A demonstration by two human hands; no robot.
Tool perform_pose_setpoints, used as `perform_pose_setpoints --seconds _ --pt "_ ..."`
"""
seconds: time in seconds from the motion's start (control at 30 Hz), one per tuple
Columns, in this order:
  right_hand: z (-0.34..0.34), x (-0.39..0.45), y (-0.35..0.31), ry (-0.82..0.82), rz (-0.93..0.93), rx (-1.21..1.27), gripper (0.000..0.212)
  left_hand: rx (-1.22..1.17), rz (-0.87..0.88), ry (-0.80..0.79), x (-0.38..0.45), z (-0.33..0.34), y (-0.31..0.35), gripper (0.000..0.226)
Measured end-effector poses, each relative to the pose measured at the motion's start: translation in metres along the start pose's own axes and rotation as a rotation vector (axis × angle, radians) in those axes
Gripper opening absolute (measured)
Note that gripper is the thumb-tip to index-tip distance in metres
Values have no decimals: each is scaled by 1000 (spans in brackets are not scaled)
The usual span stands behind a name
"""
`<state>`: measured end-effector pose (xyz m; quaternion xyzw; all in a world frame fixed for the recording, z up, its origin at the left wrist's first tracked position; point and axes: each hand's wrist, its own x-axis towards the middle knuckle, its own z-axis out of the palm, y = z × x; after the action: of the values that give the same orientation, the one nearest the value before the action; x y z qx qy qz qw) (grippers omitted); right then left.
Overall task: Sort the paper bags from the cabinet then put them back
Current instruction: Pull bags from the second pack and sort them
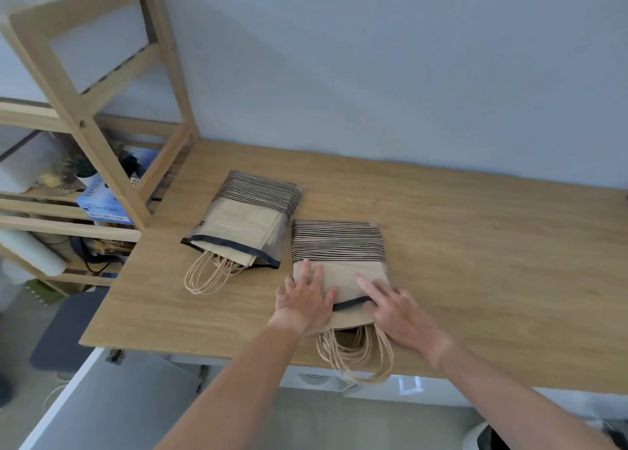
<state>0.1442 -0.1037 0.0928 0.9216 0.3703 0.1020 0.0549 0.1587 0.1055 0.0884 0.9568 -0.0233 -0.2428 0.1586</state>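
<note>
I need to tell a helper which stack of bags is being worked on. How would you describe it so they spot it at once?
On the wooden table against the wall lie two stacks of striped paper bags. Take the right stack, nearer the front edge, its handles hanging over it. Unlike the left stack, it has the left hand and right hand pressing on it.

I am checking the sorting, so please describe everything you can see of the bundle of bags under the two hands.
The right bundle of bags lies flat on the wooden table, near its front edge. It looks like brown paper bags in a clear sleeve with thin black stripes at the far end and a black band at its mouth. Twisted paper handles stick out toward the person, past the table edge. The left hand rests flat on it; the right hand presses it with straight fingers.
</note>
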Motion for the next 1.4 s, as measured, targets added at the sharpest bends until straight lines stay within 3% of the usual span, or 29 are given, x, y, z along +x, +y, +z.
perform_pose_setpoints --seconds 0.17,0.3,0.4,0.53,0.67,0.73,0.87,0.97,1.07,1.17,1.4 --pt "19 -12 -21 239 26 70 29 51 -7 52 0 9 -5 70" --pt "36 -9 11 183 -7 56 8 31 9 93 5 10 -9 75" --pt "20 4 43 97 114 -11 16 -2 51 113 9 5 -4 78" --pt "30 -20 15 237 61 5 7 8 -1 105 18 5 1 76" --pt "36 -71 -10 159 78 58 27 126 -32 133 20 13 0 73" --pt "30 -76 -21 142 114 66 26 104 -20 148 19 15 -1 73" --pt "22 -62 -38 150 148 15 34 -27 0 183 20 11 -3 75" --pt "26 -45 -43 80 296 5 43 -92 -84 252 7 15 -7 81" --pt "38 -16 -41 74 380 9 37 -102 -98 307 -6 20 -10 83" --pt "42 10 -22 35 407 8 27 -133 -34 287 -4 20 -12 79" --pt "32 -10 -25 -31 411 -8 56 -56 14 185 4 9 -9 66"
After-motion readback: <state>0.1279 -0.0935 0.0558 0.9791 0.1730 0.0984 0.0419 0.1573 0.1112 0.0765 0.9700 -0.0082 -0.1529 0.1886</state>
